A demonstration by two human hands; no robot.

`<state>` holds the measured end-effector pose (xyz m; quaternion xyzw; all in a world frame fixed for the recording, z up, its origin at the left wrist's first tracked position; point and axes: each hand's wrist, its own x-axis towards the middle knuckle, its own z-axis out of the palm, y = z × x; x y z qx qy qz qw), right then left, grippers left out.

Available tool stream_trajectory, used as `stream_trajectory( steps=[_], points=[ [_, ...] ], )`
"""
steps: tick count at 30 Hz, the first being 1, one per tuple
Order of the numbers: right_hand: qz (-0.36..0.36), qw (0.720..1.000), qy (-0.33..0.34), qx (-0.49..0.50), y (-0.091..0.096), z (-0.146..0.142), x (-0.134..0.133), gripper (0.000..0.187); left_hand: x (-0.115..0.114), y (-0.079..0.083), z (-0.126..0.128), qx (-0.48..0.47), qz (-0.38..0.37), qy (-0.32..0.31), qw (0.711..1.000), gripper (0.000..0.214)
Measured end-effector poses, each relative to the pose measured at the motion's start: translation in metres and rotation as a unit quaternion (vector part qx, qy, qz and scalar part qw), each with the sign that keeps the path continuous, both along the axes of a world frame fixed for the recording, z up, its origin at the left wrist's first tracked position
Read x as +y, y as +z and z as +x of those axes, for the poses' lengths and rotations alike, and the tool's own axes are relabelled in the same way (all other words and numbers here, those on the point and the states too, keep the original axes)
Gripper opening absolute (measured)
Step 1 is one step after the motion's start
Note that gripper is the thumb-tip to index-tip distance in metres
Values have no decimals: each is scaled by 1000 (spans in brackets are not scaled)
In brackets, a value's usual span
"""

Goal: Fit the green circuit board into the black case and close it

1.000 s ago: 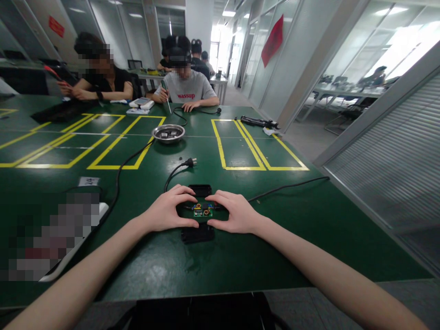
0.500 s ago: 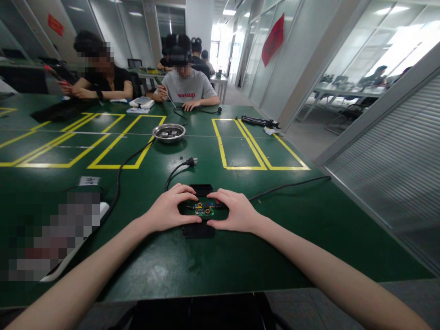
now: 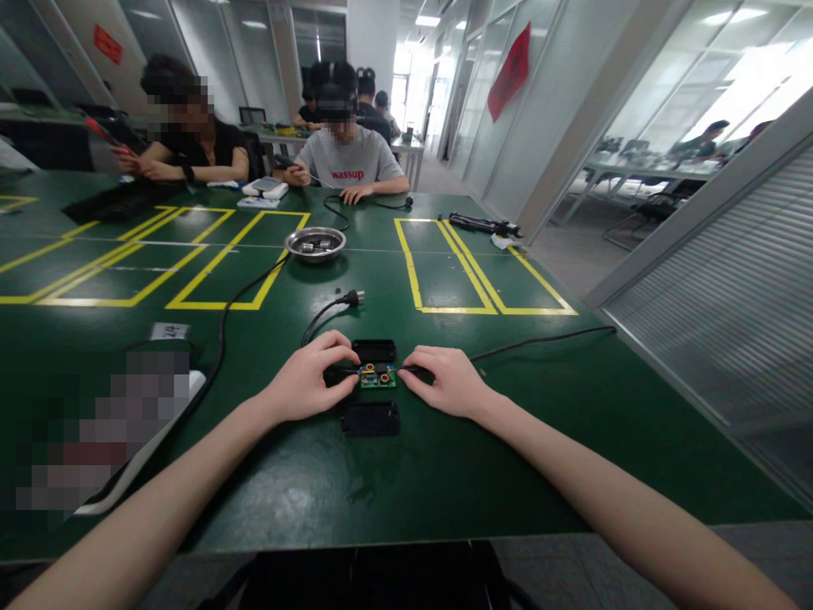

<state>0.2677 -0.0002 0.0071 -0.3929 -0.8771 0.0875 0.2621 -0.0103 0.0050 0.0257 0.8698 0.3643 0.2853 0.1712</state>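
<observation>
Between my hands is a small green circuit board (image 3: 378, 378) with two copper-wound ring coils, and a black cable comes off each end. My left hand (image 3: 308, 379) curls in from the left, thumb and fingers closing around the cable by the board's left end. On the other side, my right hand (image 3: 452, 383) pinches the black power cable (image 3: 539, 341) where it meets the board. Just beyond the board lies one black case half (image 3: 374, 350), open side up. Nearer to me rests the other black case half (image 3: 369, 418), apart from both hands.
A plug (image 3: 353, 298) on a short cable and a steel bowl (image 3: 316, 244) of metal parts lie farther off. At left are a blurred-out white-edged object (image 3: 196, 383) and a label (image 3: 169, 331). Two people sit across the green table (image 3: 445, 474). A black tool-like object (image 3: 483, 225) lies far right.
Both hands have narrowed their grip, from spread around the board to fingertips closed at the cables on its two ends. The near case half is now uncovered.
</observation>
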Motion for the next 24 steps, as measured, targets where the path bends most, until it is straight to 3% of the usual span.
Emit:
stream_trajectory(
  steps=[9,14,21,24],
  points=[
    [27,999,-15,-9,0,6,2,33,3,4,-6,23,-119,25,992,26],
    [55,997,55,4,-1,12,0,33,-1,14,-7,-14,-211,-1,977,30],
    [44,988,149,5,2,10,-9,30,-2,26,-12,-1,-390,-33,920,35],
    [21,984,177,-9,4,6,-13,29,-2,26,-13,19,-434,-40,900,36]
  ],
)
